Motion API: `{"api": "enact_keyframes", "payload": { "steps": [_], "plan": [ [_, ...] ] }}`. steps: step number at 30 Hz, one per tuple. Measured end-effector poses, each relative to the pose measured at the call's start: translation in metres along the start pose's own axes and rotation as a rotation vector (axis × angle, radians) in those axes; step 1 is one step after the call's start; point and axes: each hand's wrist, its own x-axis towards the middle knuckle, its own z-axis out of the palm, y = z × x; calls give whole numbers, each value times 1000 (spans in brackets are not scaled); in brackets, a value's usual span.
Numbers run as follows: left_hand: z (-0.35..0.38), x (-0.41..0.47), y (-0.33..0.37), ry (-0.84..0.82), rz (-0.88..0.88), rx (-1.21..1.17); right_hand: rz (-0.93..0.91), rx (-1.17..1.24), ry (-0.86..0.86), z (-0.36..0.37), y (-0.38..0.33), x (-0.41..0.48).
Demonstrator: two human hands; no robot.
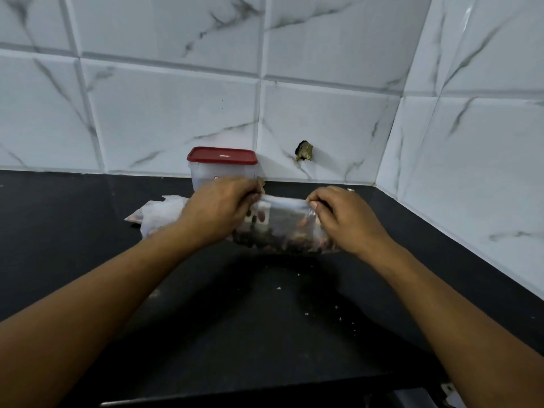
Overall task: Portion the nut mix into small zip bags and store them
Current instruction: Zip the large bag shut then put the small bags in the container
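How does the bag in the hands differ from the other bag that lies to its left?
The held bag stands upright, its top pinched by the left hand and right hand; the other bag lies flat, ungripped. The held bag shows dark nuts at its bottom; the other bag looks cloudy, its contents unclear. Both are plastic, on the black counter.

No legible text anywhere, small white mark on the red lid (222, 156) of the clear container (203, 176) at the bench's (73, 231) back edge too tiny to read, reddish label on the container's side blurred and partly hidden.
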Motion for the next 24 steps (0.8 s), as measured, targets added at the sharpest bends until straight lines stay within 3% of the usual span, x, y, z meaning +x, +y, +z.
{"api": "enact_keyframes", "payload": {
  "steps": [4,7,10,14,19,24],
  "plan": [
    [-24,16,-2,122,-7,-8,-9,51,67,-18,-9,26],
    [-28,14,-1,52,-33,-37,7,73,-20,-21,-11,29],
    [-29,8,-5,86,-17,-28,-14,72,22,-20,-12,26],
    [-27,-3,-9,8,-15,-10,-11,72,-98,-13,-12,20],
    [-23,-14,-12,-67,-41,-73,104,257,-275,-12,3,17],
    [-17,-23,-17,-42,-78,-123,171,278,-419,-25,12,13]
  ]
}}
